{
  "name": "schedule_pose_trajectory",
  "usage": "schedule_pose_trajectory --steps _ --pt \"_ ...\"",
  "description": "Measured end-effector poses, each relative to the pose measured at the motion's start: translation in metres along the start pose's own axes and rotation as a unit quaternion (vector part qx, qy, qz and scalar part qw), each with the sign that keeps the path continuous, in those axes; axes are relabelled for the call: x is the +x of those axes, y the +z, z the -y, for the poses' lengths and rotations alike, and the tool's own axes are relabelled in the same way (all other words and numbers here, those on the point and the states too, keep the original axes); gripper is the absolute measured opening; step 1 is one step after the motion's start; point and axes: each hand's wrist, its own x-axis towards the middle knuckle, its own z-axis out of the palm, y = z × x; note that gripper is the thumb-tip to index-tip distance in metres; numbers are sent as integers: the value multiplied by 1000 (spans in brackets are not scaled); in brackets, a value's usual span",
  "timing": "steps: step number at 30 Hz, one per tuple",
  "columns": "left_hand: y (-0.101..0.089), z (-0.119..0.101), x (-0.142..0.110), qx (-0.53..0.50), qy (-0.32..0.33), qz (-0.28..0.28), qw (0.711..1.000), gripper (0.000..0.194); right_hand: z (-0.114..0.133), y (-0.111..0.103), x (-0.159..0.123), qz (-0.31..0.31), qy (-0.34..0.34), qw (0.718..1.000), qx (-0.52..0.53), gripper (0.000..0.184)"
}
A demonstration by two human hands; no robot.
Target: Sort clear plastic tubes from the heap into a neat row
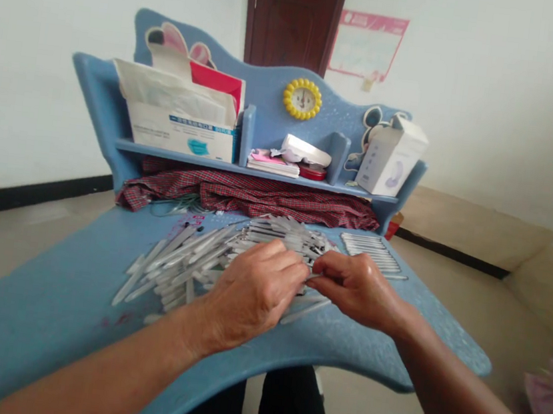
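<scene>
A loose heap of thin white plastic sticks point(189, 263) covers the middle of the blue desk point(65, 322). Above its right side, my left hand point(253, 295) is curled, with its fingertips hidden and its palm over the sticks. My right hand point(357, 289) comes in from the right and pinches a thin white stick point(314, 276) between finger and thumb. The two hands nearly touch. A neat row of similar sticks point(370, 253) lies side by side to the right, beyond my right hand. The hands hide part of the heap.
A red plaid cloth point(250, 196) lies along the desk's back, under a blue shelf point(255, 171) holding boxes, papers and a yellow clock. Tangled thin cords point(176, 205) lie at the back left. A pink cloth point(552, 402) sits at the lower right, off the desk.
</scene>
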Motion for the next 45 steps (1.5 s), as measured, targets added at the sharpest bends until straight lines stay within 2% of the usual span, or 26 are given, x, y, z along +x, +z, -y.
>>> schedule_pose_trajectory --steps 3,6,10,12,15,18,20,23,27,30,34,38,42,45 --pt "5 6 -1 -5 -17 31 999 19 4 -7 8 -4 -31 999 -12 12" --pt "8 12 -2 -34 -39 7 999 16 4 -13 15 -2 -43 999 8 14" --pt "7 15 0 -57 -72 -35 995 12 -10 -26 22 1 -2 997 72 22" --pt "5 16 0 -72 -108 -54 990 11 -22 -32 26 31 28 997 71 19" --pt "4 19 -1 -89 -168 -88 978 10 -40 -37 31 114 63 991 16 9" --pt "4 24 -1 -93 -204 -114 968 10 -55 -34 37 185 69 980 -25 12" --pt "4 26 -1 -90 -222 -118 964 11 -63 -30 42 202 68 976 -33 15" --pt "2 30 -1 -80 -251 -131 956 11 -72 -20 50 167 59 984 -35 15" --pt "-3 36 -2 -66 -294 -153 941 13 -74 2 53 59 40 997 -19 15" --pt "-5 42 -2 -57 -309 -165 935 13 -72 16 51 35 33 998 -32 17" --pt "-2 46 -3 -39 -284 -187 940 13 -73 28 52 33 44 993 -100 19" --pt "4 46 -6 -18 -240 -183 953 13 -74 38 55 36 60 989 -133 21" --pt "4 47 -7 17 -193 -181 964 12 -76 42 57 12 66 991 -117 21" --pt "0 51 -7 39 -178 -176 967 14 -77 38 56 -21 60 997 -49 19"
